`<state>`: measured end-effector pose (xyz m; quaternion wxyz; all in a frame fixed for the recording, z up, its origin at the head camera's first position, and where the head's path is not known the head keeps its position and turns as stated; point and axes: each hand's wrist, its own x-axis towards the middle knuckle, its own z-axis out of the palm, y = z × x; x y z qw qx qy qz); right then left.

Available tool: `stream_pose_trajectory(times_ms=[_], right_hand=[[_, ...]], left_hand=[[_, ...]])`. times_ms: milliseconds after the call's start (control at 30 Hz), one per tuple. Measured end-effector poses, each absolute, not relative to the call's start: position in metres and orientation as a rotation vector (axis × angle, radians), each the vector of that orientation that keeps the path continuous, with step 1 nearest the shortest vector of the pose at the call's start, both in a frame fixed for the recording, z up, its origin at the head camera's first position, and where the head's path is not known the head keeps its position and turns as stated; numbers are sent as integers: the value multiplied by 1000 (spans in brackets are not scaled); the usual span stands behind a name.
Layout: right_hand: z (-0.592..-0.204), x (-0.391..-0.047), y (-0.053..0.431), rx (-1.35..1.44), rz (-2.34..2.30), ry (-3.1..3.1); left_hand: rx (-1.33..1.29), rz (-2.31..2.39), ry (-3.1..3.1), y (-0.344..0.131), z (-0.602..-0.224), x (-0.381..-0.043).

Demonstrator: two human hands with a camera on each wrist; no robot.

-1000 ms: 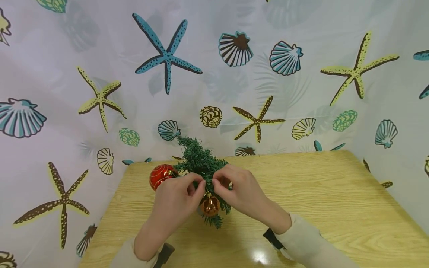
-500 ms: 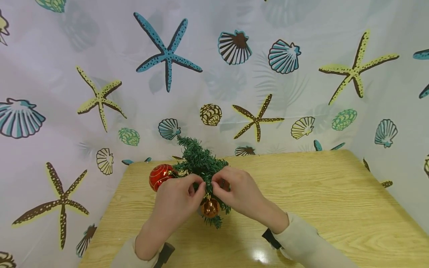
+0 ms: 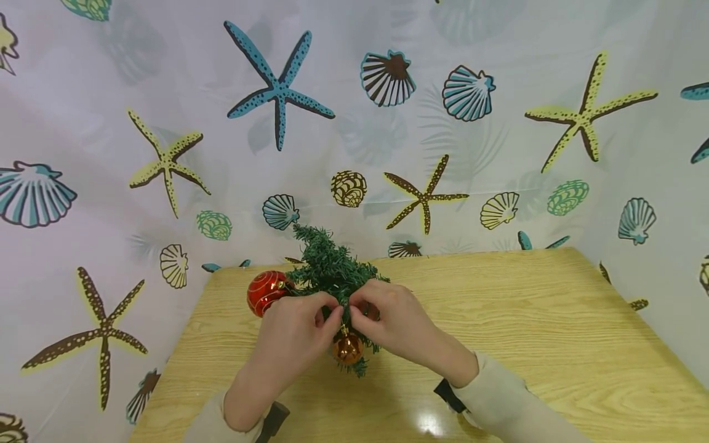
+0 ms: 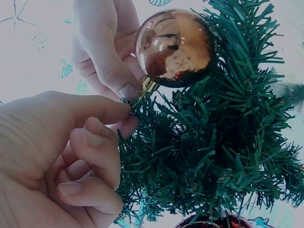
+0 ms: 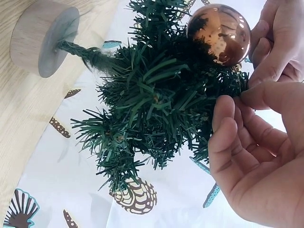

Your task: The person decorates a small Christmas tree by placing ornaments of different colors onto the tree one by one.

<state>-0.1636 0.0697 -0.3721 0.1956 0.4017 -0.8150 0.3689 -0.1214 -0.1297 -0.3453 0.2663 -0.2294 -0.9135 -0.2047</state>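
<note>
A small green artificial Christmas tree (image 3: 332,261) leans left on the table, its round wooden base (image 5: 42,40) visible in the right wrist view. From a front branch hangs a shiny copper bauble (image 3: 348,348) with a gold cap (image 4: 150,84). My left hand (image 3: 293,329) pinches, thumb against forefinger, at the bauble's gold thread by the branch tip. Opposite it, my right hand (image 3: 390,314) pinches the same spot, the fingertips almost meeting; exactly what lies between them is mostly hidden. Left of the tree is a red bauble (image 3: 266,292) with gold swirls, partly behind my left hand.
A light wood table (image 3: 498,326) extends to both sides of the tree. Behind and beside it hangs a white curtain (image 3: 354,135) printed with starfish and shells. Dark straps (image 3: 450,395) are at my wrists, below cream sleeves.
Both hands' fingertips have drawn closer together above the copper bauble, the right hand sinking slightly. The bauble has shifted a little. Tree and red bauble stay nearly still.
</note>
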Motion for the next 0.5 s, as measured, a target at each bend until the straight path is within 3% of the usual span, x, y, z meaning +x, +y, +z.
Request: stream_pose_trajectory(times_ms=[500], right_hand=[[-366,-166,86,1116,1067,-2212]], left_hand=[[-586,-639,-2342,-133,-340,-118]])
